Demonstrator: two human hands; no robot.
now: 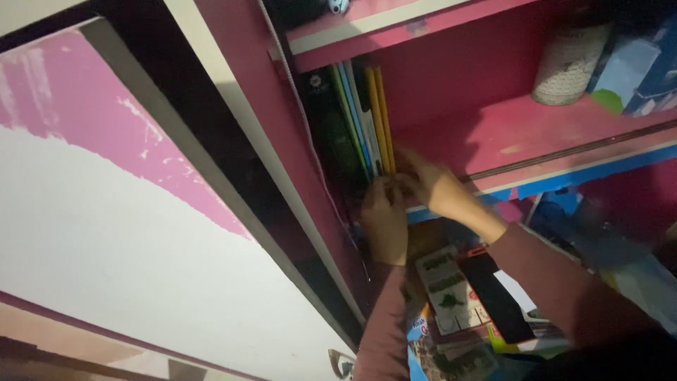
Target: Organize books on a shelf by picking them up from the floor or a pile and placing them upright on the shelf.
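- The person's left hand [384,220] is reaching up at the centre of the frame, its fingers curled together against the bottom edges of a row of thin upright books [360,116] with green, blue, white and yellow spines.
- The right hand [427,185] is sitting just beside it, touching it, with its fingers pressing on the lower ends of the yellow spines; whether they are clamping a single book cannot be told, as the hands are blurred.
- The books are standing at the left end of a pink wooden shelf [522,137], against its pink side wall [264,120], in the upper middle of the frame.
- A pale woven cylindrical holder [568,63] and a light blue box [627,70] are standing on the same shelf, upper right, well apart from the hands.
- A pile of colourful printed papers and booklets [458,303] is lying below the hands, at the lower centre.
- A white and pink painted wall [106,212] is filling the left side.
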